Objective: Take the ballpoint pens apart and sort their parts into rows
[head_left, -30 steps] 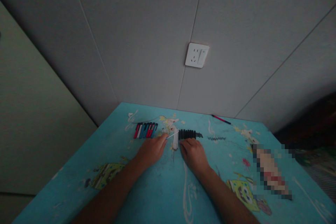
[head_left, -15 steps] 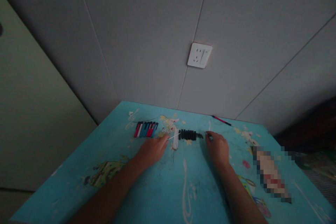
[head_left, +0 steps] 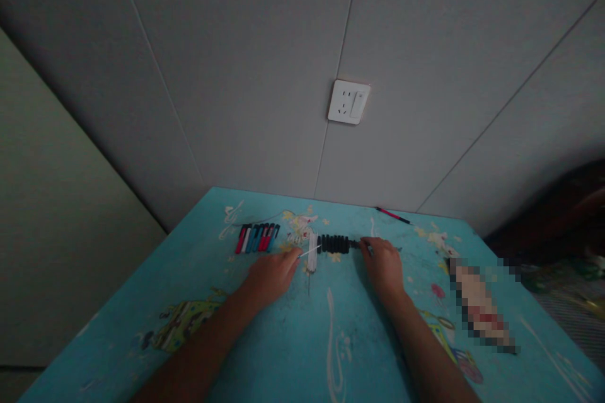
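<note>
My left hand (head_left: 276,274) is closed in a pinch on a thin white pen refill (head_left: 309,251), which slants up to the right. Behind that refill lies a bundle of white pen refills (head_left: 312,261), side by side. To their right is a row of short black tubes (head_left: 334,244), maybe pen grips. My right hand (head_left: 382,262) is at the right end of this row, over some small black pieces (head_left: 353,244). Its fingers are drawn together, and whatever is between them is hidden. Left of the refills, several red, blue and white pen barrels (head_left: 258,238) lie in a row.
A red and black pen (head_left: 393,215) lies near the table's back edge. The blue patterned table (head_left: 293,352) meets a grey wall with a white socket (head_left: 348,102). On the right is a blurred-out flat patch (head_left: 479,305). A pale panel (head_left: 61,220) stands at left.
My right hand has moved slightly left and closed in over the small black pieces. My left hand still holds the pen refill. The whole view has shifted a little.
</note>
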`<action>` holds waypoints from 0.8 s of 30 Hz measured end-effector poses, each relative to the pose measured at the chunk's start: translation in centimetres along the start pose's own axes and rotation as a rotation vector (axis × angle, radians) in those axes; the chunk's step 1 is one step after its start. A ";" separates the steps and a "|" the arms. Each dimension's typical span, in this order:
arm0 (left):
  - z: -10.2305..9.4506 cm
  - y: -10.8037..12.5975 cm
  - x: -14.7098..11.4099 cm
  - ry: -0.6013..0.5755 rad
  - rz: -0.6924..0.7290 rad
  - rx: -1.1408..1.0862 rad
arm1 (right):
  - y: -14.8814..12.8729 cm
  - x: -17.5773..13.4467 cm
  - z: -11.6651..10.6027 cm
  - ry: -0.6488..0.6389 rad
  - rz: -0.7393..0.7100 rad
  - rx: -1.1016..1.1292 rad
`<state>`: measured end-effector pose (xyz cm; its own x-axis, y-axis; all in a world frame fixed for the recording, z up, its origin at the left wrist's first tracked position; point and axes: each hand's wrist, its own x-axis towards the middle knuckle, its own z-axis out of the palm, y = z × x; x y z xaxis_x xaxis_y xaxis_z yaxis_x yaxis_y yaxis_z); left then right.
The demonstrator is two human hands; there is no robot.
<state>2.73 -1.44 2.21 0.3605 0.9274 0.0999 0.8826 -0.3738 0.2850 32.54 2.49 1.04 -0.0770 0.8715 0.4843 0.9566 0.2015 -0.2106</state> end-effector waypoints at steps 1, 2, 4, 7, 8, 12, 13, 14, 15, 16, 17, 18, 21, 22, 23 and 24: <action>0.1 0.0 0.0 0.001 0.005 -0.004 | 0.0 -0.1 -0.1 0.007 -0.001 -0.009; 0.1 -0.1 0.0 0.002 0.010 -0.008 | 0.0 -0.1 -0.2 0.009 -0.003 -0.019; 0.3 -0.2 0.1 0.004 0.014 -0.014 | 0.1 -0.2 -0.3 0.009 -0.004 -0.044; 0.4 -0.2 0.1 0.011 0.007 -0.013 | 0.3 -0.3 -0.4 0.014 -0.001 -0.075; 0.4 -0.2 0.1 0.012 0.007 -0.013 | 0.3 -0.4 -0.4 0.018 0.003 -0.081; 0.5 -0.4 0.1 0.000 0.014 -0.006 | -0.1 -0.3 -0.4 0.016 0.000 -0.046; 0.5 -0.5 0.1 -0.003 0.018 -0.005 | -0.5 -0.3 -0.5 0.012 -0.007 -0.018; 0.6 -0.5 0.1 -0.005 0.026 -0.007 | -0.9 -0.4 -0.7 0.009 -0.018 0.017; 0.7 -0.6 0.1 -0.007 0.038 -0.012 | -1.4 -0.4 -0.8 0.007 -0.033 0.059; 0.8 -0.7 0.1 -0.009 0.051 -0.019 | -2.0 -0.5 -1.0 0.006 -0.054 0.105; 0.9 -0.7 0.1 -0.015 0.067 -0.029 | -2.7 -0.6 -1.2 0.004 -0.083 0.154; 0.9 -0.7 0.1 -0.023 0.081 -0.042 | -3.4 -0.8 -1.3 -0.003 -0.120 0.204; 1.0 -0.5 0.0 -0.042 0.102 -0.085 | -5.6 -1.7 -1.8 -0.056 -0.260 0.315; 1.0 -0.3 -0.1 -0.044 0.106 -0.093 | -6.2 -1.9 -2.0 -0.081 -0.305 0.334; 0.9 -0.2 -0.1 -0.042 0.109 -0.099 | -6.7 -2.2 -2.1 -0.106 -0.344 0.345; 0.9 -0.1 -0.2 -0.035 0.112 -0.103 | -7.1 -2.4 -2.3 -0.127 -0.372 0.352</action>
<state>2.83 -1.58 1.32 0.4672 0.8781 0.1038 0.8013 -0.4701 0.3700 26.60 -2.01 3.31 -0.4482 0.7552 0.4783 0.7074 0.6267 -0.3267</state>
